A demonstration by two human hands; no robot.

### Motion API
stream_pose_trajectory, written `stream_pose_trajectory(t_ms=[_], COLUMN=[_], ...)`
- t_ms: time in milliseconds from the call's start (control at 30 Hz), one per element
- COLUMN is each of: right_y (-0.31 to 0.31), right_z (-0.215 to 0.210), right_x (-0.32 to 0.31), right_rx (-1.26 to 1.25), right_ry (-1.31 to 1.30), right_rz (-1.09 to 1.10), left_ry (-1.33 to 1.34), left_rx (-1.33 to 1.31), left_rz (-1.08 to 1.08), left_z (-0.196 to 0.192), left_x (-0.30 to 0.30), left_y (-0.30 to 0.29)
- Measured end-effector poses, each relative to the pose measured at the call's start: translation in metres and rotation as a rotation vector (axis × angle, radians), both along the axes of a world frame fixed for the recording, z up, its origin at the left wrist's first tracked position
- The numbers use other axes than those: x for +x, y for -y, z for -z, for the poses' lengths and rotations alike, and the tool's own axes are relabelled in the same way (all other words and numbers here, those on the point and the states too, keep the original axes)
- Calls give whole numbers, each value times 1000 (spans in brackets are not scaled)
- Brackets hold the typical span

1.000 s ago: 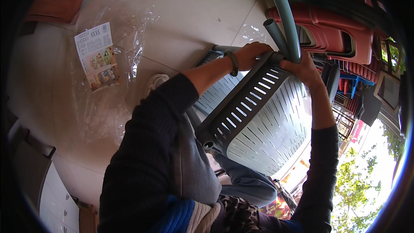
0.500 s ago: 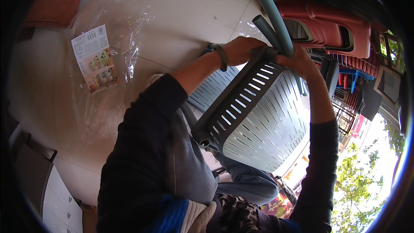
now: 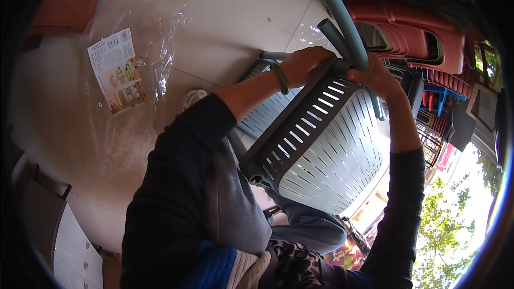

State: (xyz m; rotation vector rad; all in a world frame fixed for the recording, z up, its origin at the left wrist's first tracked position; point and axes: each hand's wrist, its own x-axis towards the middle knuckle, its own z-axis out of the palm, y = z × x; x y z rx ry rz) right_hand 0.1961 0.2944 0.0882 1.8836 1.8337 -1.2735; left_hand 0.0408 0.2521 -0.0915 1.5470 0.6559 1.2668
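A pale grey-blue slotted plastic basket [image 3: 337, 155] with a dark grey slotted rim [image 3: 251, 158] is tilted up in front of my knees. My left hand [image 3: 305, 67] is closed over the rim's upper corner, its fingertips partly hidden. On the other side of that corner, my right hand [image 3: 379, 80] is wrapped round a long grey-green tube [image 3: 337, 8]; its thumb lies by the corner. A shorter tube [image 3: 333, 35] crosses behind the long one. Whether either tube sits in the corner socket is hidden. Another open socket [image 3: 256, 180] shows at the rim's lower corner.
A second slotted basket [image 3: 259, 109] lies behind the first. On the tiled floor at left, a printed leaflet [image 3: 116, 69] rests on clear plastic wrap [image 3: 160, 59]. Red plastic chairs [image 3: 412, 37] are at the upper right, a white drawer cabinet [image 3: 77, 249] at lower left.
Both hands, the basket and the tubes have shifted slightly to the right. Both hands keep their hold.
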Motion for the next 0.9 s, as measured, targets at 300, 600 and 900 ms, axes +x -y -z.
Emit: stream_pose_trajectory(t_ms=[300,600,900], right_y=[5,6,19], right_z=[-6,5,0], right_x=[-13,8,-10], right_rx=[48,-12,113], right_ry=[-16,-98,-39], right_rz=[-16,-4,23], left_ry=[-298,-436,-325], left_rx=[-225,94,-184], left_rz=[-101,425,-126], left_z=[4,8,6], left_x=[24,26,30], left_y=[-7,-44,-5])
